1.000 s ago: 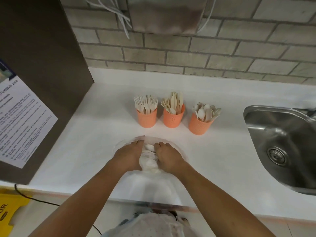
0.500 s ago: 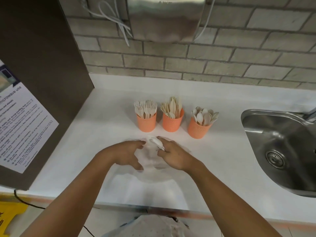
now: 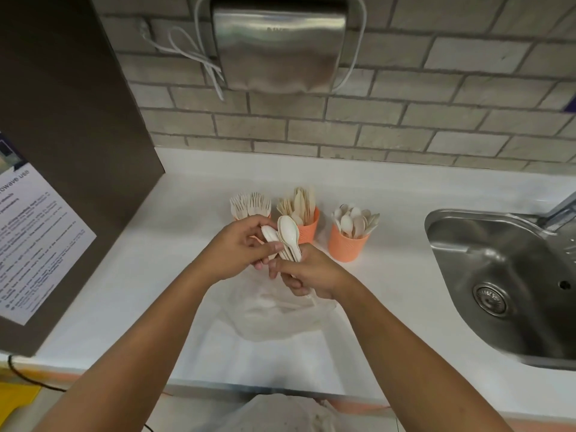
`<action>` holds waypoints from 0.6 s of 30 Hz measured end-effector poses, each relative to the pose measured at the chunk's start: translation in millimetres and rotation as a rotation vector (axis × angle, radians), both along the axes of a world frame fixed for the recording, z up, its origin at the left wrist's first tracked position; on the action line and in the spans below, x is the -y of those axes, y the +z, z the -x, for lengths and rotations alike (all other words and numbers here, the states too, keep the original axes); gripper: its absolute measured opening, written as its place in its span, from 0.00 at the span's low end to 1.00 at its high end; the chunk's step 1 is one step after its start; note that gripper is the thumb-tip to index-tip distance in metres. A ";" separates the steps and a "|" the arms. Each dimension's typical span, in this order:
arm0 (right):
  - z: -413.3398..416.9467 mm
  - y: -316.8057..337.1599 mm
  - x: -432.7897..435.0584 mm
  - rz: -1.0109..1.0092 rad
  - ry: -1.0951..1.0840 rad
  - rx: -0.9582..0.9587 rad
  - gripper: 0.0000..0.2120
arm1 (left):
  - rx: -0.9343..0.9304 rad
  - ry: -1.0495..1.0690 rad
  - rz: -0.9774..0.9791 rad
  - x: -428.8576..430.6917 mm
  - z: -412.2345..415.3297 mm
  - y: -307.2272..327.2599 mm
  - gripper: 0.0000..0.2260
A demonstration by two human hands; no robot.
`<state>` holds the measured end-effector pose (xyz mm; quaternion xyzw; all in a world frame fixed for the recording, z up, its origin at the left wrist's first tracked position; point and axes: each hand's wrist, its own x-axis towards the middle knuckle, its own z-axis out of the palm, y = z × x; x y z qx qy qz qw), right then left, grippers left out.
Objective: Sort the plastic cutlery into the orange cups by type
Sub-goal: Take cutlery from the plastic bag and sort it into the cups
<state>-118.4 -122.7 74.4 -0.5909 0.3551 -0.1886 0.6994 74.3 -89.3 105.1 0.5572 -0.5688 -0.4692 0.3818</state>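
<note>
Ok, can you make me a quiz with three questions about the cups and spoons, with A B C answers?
1. Where is the cup of spoons?
A. nearest the sink
B. far left
C. in the middle

2. How many orange cups are there?
A. two
B. three
C. five

3. What are the hands doing?
A. resting flat
B. holding white spoons
C. lifting a cup

Answers: 1 A, it is the right-hand cup of the row. 2 B, three cups stand by the wall. 3 B, the left hand and right hand both grip the bunch above the plastic bag.
</note>
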 end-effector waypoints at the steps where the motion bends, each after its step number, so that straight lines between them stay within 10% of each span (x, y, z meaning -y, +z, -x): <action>1: 2.7 1.7 0.2 -0.022 0.002 0.025 0.09 | -0.004 0.024 0.008 0.4 3.5 -1.5 0.13; 9: 22.2 5.3 7.4 -0.059 0.131 -0.075 0.07 | -0.140 0.125 -0.063 2.1 35.7 -12.6 0.06; 18: 33.9 6.0 19.7 -0.134 0.018 -0.011 0.08 | 0.132 0.277 0.137 8.3 47.8 -3.2 0.06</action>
